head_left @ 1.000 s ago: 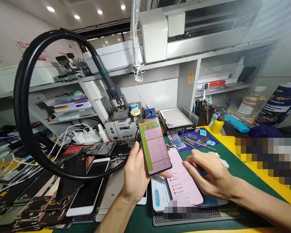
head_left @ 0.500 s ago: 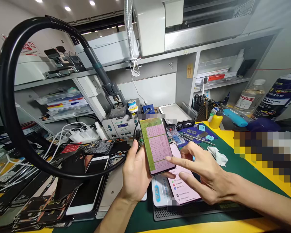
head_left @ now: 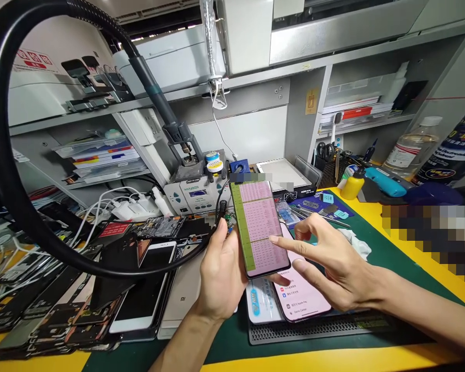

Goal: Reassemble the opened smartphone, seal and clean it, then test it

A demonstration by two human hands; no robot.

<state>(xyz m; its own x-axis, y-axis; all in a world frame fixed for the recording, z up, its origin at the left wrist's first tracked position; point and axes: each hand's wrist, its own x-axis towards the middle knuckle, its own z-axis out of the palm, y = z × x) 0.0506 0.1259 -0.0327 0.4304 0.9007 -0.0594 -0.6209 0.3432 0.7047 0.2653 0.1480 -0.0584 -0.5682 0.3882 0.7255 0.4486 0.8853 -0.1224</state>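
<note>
A phone point(head_left: 259, 227) showing a green and pink table rests in my left hand point(head_left: 222, 271), whose thumb and fingers hold its sides. The index fingertip of my right hand point(head_left: 333, 263) touches the screen near its middle; thumb and index are apart, the other fingers curled, and nothing shows in this hand. Beneath lies a second phone point(head_left: 304, 299) with a pink-tinted settings list, partly hidden by my hands. It lies by a white and blue packet point(head_left: 261, 302) on a grey perforated mat point(head_left: 287, 330).
Stacked phones and parts point(head_left: 89, 310) fill the left side under a looping black hose point(head_left: 62, 253). A soldering station point(head_left: 199, 194) stands behind. At right are a yellow bottle point(head_left: 352, 186), a clear bottle point(head_left: 413, 147) and a crumpled tissue point(head_left: 356, 243).
The view has shifted slightly. On the held phone the table has scrolled upward, and my right index finger sits a little higher along the screen.
</note>
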